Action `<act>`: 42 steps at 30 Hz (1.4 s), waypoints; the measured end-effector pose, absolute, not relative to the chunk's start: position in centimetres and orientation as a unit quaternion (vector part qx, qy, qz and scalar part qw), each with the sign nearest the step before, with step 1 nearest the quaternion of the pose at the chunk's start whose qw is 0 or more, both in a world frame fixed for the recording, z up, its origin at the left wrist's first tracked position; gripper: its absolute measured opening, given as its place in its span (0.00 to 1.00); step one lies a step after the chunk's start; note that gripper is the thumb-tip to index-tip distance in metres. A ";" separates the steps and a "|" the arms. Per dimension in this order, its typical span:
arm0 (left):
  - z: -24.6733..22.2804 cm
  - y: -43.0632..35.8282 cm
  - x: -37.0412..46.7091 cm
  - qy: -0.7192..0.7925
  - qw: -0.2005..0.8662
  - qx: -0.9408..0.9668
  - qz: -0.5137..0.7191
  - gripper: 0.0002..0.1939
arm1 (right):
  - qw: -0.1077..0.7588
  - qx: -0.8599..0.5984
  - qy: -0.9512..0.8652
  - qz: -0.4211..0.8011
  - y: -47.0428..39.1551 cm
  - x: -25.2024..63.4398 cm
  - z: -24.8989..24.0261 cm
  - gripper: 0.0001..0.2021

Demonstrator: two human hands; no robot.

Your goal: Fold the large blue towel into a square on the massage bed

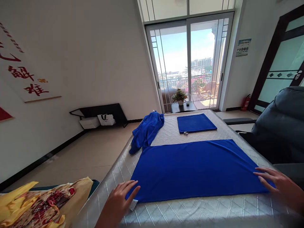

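Note:
A blue cloth point(190, 171) lies spread out on a quilted white mattress point(190, 209), with slight creases near its right end. My left hand point(123, 194) rests at the cloth's near left corner, fingers stretched out, beside a small white label on the edge. At the right end, my right hand point(270, 179) reaches over the cloth's edge with its fingers apart. Farther back lies a neatly folded blue cloth point(197, 123), a white tag at its near edge. A crumpled blue cloth point(148, 129) sits at the mattress's left edge, touching the spread one.
Yellow and patterned fabrics point(45, 205) are piled at the lower left. A dark armchair point(280, 126) stands to the right. Beyond the mattress are a small black table point(184, 108) with a potted plant point(180, 96) and a sliding glass door. A low black shelf point(102, 110) holds white items.

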State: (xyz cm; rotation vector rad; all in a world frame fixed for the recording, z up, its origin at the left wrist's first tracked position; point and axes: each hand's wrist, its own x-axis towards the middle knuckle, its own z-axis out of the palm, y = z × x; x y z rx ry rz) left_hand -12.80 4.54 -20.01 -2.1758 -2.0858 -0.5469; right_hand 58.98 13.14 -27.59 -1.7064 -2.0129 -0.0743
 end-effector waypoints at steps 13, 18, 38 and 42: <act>-21.9 24.4 -11.8 -0.711 -0.021 -0.694 -0.115 0.30 | 0.116 -0.526 -0.840 0.064 24.9 34.7 -23.0 0.32; -23.6 24.9 -13.8 -0.709 -0.028 -0.699 -0.089 0.31 | 0.066 -0.552 -0.828 0.073 25.5 34.3 -23.6 0.34; -23.4 25.0 -14.0 -0.765 0.031 -0.634 -0.105 0.35 | 0.039 -0.683 -0.728 0.034 30.6 45.6 -25.8 0.32; -23.1 24.6 -14.0 -0.789 0.051 -0.599 -0.126 0.35 | 0.052 -0.722 -0.690 0.010 31.3 49.6 -27.5 0.33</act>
